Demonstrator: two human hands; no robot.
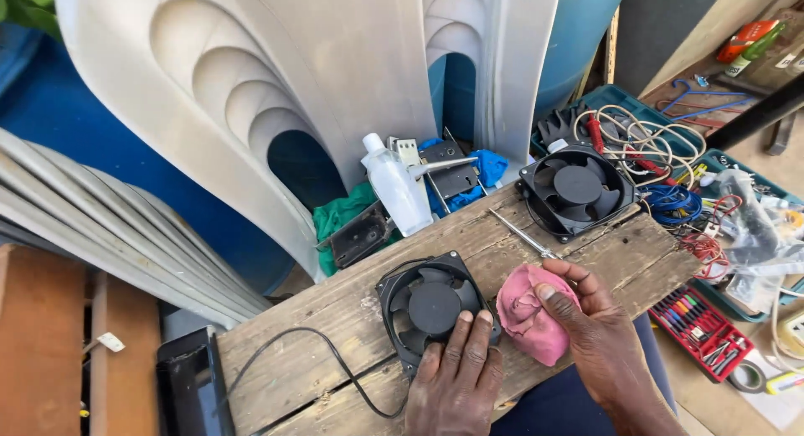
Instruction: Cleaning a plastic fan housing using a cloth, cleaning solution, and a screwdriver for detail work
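The black square cooling fan point(433, 309) lay flat near the front edge of the wooden worktop point(318, 352), its thin black cable point(335, 356) looping off toward the worktop's left front corner. The left hand point(456, 377) rested on the fan's front side, fingers flat and spread over the frame and blades rather than closed around anything, pinning it in place. Just beside the fan's right side, the right hand point(590, 319) held a bunched pink cloth point(528, 312), its grip closed on the wad with the thumb pressed on top.

The step in hand looked like wiping the fan down, with the cloth not yet on the blades. The next move would call for bringing the cloth onto the hub and blades while the left hand kept the frame from sliding.

Further back, a thin screwdriver point(523, 235) lay on the boards, and a second black fan point(576, 189) sat at the rear right corner. A clear plastic bottle point(395, 189) leaned at the rear edge beside black metal plates point(448, 172).
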